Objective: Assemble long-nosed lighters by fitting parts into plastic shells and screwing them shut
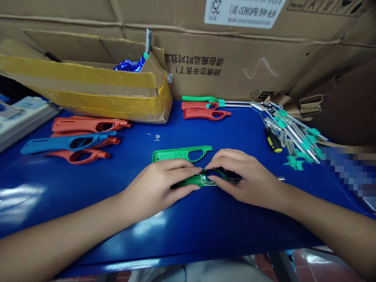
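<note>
Both hands are closed around a green lighter casing half [192,181] with a thin white wire inside, low over the blue table. My left hand [167,178] grips its handle end between thumb and fingers. At the trigger-loop end, my right hand [239,172] pinches the casing, its fingertips close to the wire. A metal tube [281,178] shows beyond the right wrist. Just behind the hands lies another green casing half [166,154], its hollow side up. My fingers hide much of the held piece.
Red casings [85,124] and a blue casing [58,144] lie at left. Assembled-looking lighters [199,99] rest at the back. Metal tubes with teal parts [290,129] and a screwdriver [273,140] are at right. A taped carton [117,98] stands back left; small pale pins [157,137] lie mid-table.
</note>
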A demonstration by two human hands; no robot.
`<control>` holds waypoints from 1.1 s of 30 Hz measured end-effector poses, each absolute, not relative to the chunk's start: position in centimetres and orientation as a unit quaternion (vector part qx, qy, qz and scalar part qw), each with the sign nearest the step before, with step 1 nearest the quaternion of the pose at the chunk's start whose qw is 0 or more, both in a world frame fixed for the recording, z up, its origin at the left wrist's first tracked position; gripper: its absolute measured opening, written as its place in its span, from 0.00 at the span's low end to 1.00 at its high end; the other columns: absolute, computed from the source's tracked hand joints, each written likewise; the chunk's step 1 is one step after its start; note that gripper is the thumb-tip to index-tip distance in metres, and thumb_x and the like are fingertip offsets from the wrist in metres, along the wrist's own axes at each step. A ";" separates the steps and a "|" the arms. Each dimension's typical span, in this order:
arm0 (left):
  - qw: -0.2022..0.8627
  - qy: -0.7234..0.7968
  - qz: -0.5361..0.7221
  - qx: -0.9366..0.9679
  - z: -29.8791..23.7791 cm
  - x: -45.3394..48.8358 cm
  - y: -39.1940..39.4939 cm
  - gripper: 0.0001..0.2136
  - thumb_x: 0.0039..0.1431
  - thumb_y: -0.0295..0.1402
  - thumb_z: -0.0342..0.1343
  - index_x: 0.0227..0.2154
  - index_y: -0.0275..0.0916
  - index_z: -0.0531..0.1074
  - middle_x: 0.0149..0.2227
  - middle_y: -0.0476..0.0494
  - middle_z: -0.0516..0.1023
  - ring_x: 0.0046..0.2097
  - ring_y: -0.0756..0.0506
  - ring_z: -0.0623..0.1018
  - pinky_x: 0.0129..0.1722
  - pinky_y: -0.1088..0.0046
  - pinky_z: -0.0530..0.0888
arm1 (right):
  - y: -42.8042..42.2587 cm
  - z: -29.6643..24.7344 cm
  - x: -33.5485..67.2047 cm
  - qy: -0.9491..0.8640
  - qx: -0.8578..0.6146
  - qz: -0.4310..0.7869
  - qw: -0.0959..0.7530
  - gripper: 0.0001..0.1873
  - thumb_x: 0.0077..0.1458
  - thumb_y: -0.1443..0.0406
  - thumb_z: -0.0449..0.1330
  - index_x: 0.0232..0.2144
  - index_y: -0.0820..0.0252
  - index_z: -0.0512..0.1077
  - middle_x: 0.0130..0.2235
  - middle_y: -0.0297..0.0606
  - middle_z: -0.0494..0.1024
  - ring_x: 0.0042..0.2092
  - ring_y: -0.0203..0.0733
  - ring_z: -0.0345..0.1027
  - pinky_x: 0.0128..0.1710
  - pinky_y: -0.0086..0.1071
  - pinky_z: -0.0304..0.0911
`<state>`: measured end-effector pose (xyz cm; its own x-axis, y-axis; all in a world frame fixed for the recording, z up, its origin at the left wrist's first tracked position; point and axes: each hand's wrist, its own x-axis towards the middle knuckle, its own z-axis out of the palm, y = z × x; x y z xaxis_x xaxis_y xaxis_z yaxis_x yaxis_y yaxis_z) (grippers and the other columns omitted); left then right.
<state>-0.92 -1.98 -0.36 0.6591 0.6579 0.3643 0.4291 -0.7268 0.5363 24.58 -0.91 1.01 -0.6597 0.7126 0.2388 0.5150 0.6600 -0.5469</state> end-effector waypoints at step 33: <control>0.234 0.299 0.255 0.889 0.0 -0.9 -2.2 0.13 0.67 0.30 0.59 0.53 0.36 0.76 0.45 0.41 0.79 0.45 0.46 0.80 0.47 0.69 0.79 | -0.6 0.9 25.7 -0.955 -0.227 0.067 0.178 0.13 0.68 0.68 0.55 0.50 0.60 0.77 0.42 0.41 0.79 0.37 0.40 0.67 0.39 0.36 0.60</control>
<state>-0.92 -2.23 0.04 0.6914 0.6511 0.3131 0.4125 -0.7116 0.5688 25.72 -0.63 0.94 -0.8336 0.4581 0.3086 0.4104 0.8876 -0.2092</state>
